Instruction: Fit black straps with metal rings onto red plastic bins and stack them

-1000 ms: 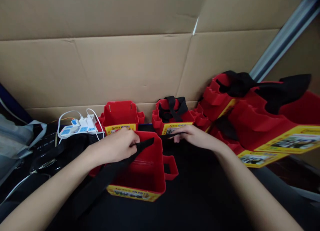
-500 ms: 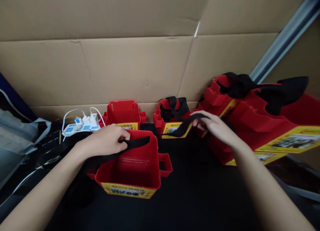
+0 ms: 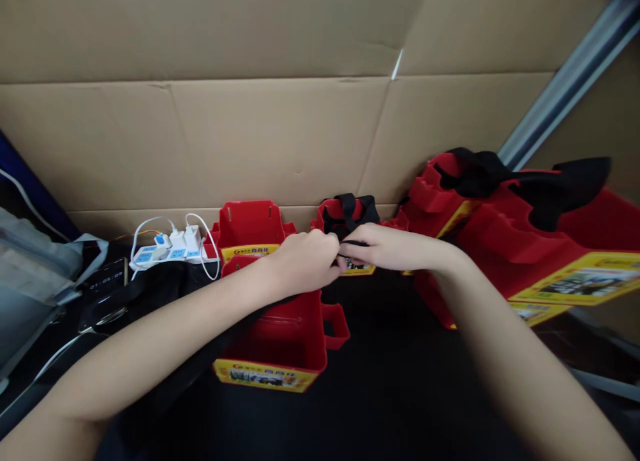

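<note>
Black strap (image 3: 354, 243) crosses the short gap between your two hands, above the far rim of the open red container (image 3: 287, 338) that stands on the black tabletop (image 3: 400, 381). Your left hand (image 3: 307, 261) is closed on the strap with its fingers curled. Your right hand (image 3: 387, 248) pinches it just beside, so the two hands almost touch. The rest of the strap drops out of sight under your left forearm. The open red container has a yellow label on its near wall and a loop handle on its right side. Behind it, against the cardboard wall (image 3: 280, 134), stand an empty red bin (image 3: 249, 224) and a strap-filled bin (image 3: 350, 211). A tilted pile of red bins (image 3: 500, 241), draped with black straps, lies to the right. A white power strip (image 3: 167, 253) with chargers plugged in lies to the left.
</note>
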A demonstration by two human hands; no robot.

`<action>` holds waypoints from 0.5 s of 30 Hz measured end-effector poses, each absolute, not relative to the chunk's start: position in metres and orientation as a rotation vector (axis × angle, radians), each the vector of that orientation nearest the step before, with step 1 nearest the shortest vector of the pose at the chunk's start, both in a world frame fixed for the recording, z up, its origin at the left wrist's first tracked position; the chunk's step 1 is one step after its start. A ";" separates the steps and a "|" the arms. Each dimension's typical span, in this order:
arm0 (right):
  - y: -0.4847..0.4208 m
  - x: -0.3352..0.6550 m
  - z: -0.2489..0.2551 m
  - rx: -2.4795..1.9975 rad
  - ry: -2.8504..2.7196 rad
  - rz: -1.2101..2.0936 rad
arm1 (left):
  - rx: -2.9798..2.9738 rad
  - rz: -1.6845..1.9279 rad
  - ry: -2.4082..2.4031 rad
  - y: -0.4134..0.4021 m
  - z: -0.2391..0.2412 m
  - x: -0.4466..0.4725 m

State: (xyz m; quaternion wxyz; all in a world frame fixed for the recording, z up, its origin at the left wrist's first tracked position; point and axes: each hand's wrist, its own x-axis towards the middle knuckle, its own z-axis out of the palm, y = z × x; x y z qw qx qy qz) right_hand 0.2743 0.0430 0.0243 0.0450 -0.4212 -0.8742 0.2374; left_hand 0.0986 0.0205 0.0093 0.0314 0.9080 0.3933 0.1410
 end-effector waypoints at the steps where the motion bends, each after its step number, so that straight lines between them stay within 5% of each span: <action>1: 0.045 0.279 0.024 -1.282 -2.641 0.676 | 2.801 0.423 1.208 0.027 0.006 0.101; 9: 0.064 0.365 -0.012 -1.358 -1.917 0.624 | 2.521 0.992 1.201 0.058 0.029 0.035; 15: 0.065 0.367 -0.018 -1.262 -1.673 0.774 | 1.869 1.006 0.894 0.056 0.040 0.028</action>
